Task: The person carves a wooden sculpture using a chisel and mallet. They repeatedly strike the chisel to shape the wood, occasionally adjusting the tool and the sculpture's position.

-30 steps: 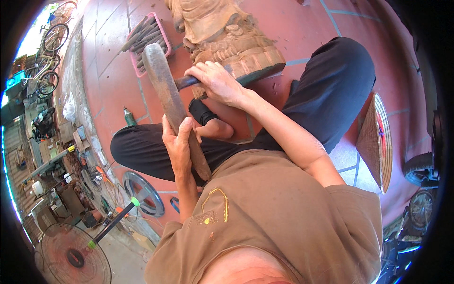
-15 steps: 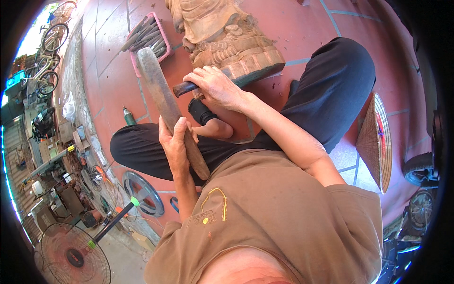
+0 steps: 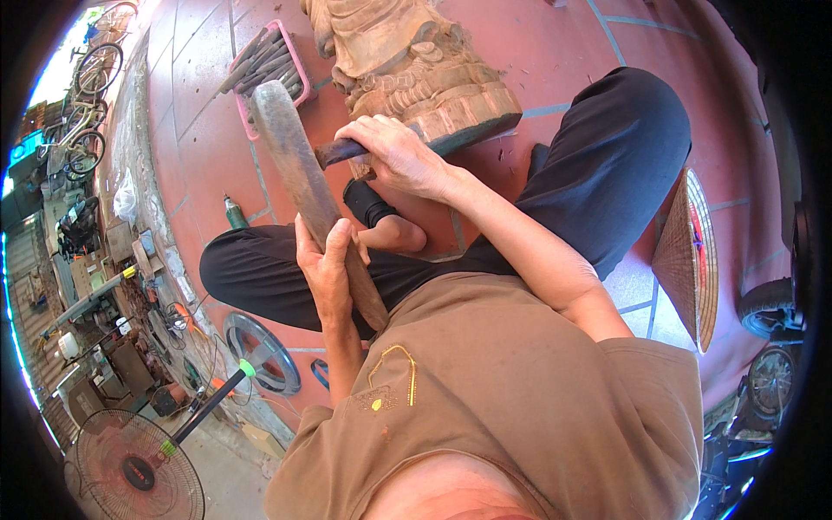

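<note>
A carved wooden statue lies on the tiles in front of me, its base toward my feet. My right hand is closed around a chisel, whose dark handle end sticks out to the left; its blade is hidden behind my hand, by the statue's base. My left hand grips a long, flat wooden mallet low down, over my left leg. The mallet's right edge meets the end of the chisel handle.
A pink basket of several dark tools stands left of the statue. A green bottle is beyond my left knee. On the right is a conical hat; at the lower left, a fan. Bicycles stand far left.
The gap between mallet and chisel handle has closed; the mallet has shifted slightly right and now meets the handle end. The statue and basket stay in place.
</note>
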Demonstrator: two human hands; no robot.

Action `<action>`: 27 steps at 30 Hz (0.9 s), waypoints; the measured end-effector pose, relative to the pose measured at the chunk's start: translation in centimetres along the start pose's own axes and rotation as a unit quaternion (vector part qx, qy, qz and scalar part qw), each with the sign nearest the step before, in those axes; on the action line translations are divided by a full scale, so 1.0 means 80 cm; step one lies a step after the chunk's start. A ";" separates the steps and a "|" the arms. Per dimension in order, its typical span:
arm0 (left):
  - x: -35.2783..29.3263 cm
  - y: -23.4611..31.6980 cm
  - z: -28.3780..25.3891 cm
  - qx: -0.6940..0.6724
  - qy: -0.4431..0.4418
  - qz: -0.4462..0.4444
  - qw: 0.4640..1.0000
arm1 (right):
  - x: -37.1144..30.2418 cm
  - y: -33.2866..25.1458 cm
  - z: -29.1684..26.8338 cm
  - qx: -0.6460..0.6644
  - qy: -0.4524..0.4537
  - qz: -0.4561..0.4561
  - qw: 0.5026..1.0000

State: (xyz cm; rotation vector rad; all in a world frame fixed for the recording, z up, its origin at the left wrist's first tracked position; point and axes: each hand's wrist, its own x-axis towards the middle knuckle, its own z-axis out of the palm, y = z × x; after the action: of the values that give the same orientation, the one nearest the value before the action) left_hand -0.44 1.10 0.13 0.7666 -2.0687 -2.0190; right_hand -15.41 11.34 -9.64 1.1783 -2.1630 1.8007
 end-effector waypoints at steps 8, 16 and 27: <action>-0.006 0.006 0.000 -0.009 0.020 0.029 0.999 | 0.001 -0.005 -0.005 0.008 -0.001 0.017 1.000; 0.005 0.007 -0.007 0.063 -0.029 -0.017 0.997 | 0.002 -0.005 -0.010 0.010 0.003 0.028 1.000; 0.003 0.009 -0.005 0.059 0.011 0.014 0.998 | 0.000 0.000 -0.010 -0.007 -0.010 0.037 0.999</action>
State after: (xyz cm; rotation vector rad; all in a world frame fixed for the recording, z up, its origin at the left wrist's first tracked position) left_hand -0.70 0.60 0.83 0.7714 -2.1903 -1.8780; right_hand -15.71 12.01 -9.38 1.1340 -2.2553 1.8054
